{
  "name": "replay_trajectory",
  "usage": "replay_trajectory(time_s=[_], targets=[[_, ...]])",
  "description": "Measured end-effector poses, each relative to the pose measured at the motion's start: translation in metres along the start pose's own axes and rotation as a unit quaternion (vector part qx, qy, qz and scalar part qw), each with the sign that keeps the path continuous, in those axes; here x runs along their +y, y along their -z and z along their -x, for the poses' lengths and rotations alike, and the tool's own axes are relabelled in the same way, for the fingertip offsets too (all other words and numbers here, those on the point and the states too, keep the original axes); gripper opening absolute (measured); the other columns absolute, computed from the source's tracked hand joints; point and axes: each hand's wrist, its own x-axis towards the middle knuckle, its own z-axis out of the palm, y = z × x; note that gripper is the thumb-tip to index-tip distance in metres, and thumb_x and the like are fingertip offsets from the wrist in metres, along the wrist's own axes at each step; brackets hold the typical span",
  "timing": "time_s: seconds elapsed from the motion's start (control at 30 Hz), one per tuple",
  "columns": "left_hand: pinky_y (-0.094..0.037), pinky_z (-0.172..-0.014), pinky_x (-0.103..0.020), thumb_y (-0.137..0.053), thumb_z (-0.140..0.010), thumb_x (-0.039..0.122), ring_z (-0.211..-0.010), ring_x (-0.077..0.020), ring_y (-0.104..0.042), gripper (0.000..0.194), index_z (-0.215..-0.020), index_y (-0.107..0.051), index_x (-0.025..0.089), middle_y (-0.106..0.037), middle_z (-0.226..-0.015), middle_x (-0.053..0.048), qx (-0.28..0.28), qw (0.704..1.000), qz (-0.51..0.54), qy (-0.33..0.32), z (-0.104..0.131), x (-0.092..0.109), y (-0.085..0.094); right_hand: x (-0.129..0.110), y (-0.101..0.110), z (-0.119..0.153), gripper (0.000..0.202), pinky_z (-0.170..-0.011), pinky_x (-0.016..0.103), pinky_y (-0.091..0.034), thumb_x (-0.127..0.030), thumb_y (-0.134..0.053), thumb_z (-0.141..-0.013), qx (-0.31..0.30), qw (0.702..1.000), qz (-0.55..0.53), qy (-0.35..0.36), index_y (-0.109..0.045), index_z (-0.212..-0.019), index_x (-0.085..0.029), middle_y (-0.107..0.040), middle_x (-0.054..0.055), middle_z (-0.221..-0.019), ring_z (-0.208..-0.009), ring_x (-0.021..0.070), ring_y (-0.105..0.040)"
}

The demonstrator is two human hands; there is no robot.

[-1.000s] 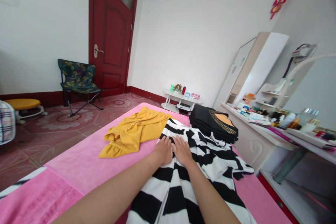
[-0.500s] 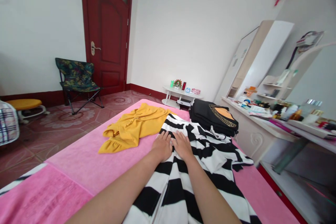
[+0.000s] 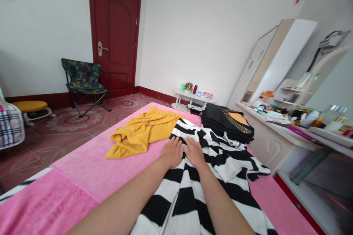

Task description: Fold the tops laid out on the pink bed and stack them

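Note:
A black-and-white striped garment point(image 3: 186, 194) is spread over the pink bed cover point(image 3: 82, 161), its far side rumpled on the right. My left hand point(image 3: 172, 152) lies flat on its upper left part, fingers stretched forward. Close beside it, my right hand point(image 3: 193, 152) rests palm down on the same cloth with fingers apart. Neither hand grips the fabric. Left of the hands lies a crumpled yellow garment point(image 3: 146, 128). Beyond the stripes, to the right, sits a pile of folded black clothes point(image 3: 217, 120) with an orange and gold pattern on top.
A dressing table point(image 3: 278, 125) crowded with bottles runs along the right side of the bed. Past the far end stands a low white table point(image 3: 190, 95) with small items. A folding chair point(image 3: 84, 80) and a yellow stool point(image 3: 30, 106) stand on the left floor.
The whole view has shifted slightly, so the room appears a little further right. Both hands stay flat on the striped garment, with no clear movement over the cloth.

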Motion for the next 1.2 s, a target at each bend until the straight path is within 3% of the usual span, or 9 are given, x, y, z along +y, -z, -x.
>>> replay_trajectory(time_s=[0.37, 0.8, 1.07, 1.2], targets=[[-0.019, -0.114, -0.042, -0.025, -0.092, 0.034, -0.14, -0.0257, -0.021, 0.056, -0.14, -0.038, 0.008, -0.03, -0.15, -0.011, 0.003, 1.0, 0.002, -0.009, 0.0, 0.0, 0.003, 0.006, -0.004, -0.002, 0.046, -0.11, 0.044, -0.021, -0.039, -0.037, -0.091, 0.025, 0.999, -0.019, 0.014, -0.051, -0.132, -0.023, -0.041, 0.005, -0.145, -0.135, 0.0229, -0.032], [-0.018, -0.115, -0.041, -0.025, -0.093, 0.036, -0.14, -0.0252, -0.021, 0.056, -0.14, -0.038, 0.01, -0.03, -0.15, -0.01, -0.002, 1.0, 0.006, -0.002, 0.0, -0.001, 0.002, 0.004, 0.0, -0.001, 0.046, -0.111, 0.043, -0.02, -0.041, -0.036, -0.091, 0.009, 1.0, -0.026, 0.005, -0.05, -0.132, -0.024, -0.04, 0.004, -0.146, -0.136, 0.0216, -0.03], [-0.017, -0.114, -0.042, -0.024, -0.092, 0.036, -0.141, -0.0246, -0.018, 0.057, -0.142, -0.035, 0.012, -0.026, -0.152, -0.008, -0.013, 1.0, 0.007, 0.002, 0.0, -0.002, 0.001, -0.01, 0.008, 0.007, 0.053, -0.111, 0.046, -0.015, -0.04, -0.023, -0.095, -0.071, 0.996, 0.049, -0.02, -0.031, -0.145, -0.023, -0.023, 0.004, -0.153, -0.141, 0.0229, -0.019], [-0.016, -0.114, -0.043, -0.025, -0.092, 0.038, -0.141, -0.0262, -0.017, 0.058, -0.142, -0.034, 0.011, -0.024, -0.152, -0.009, -0.021, 1.0, 0.003, 0.001, 0.001, -0.001, 0.002, -0.005, 0.035, 0.025, 0.056, -0.111, 0.038, -0.019, -0.041, -0.031, -0.093, -0.125, 0.989, 0.053, 0.061, -0.036, -0.142, -0.014, -0.028, 0.011, -0.151, -0.139, 0.0234, -0.024]])
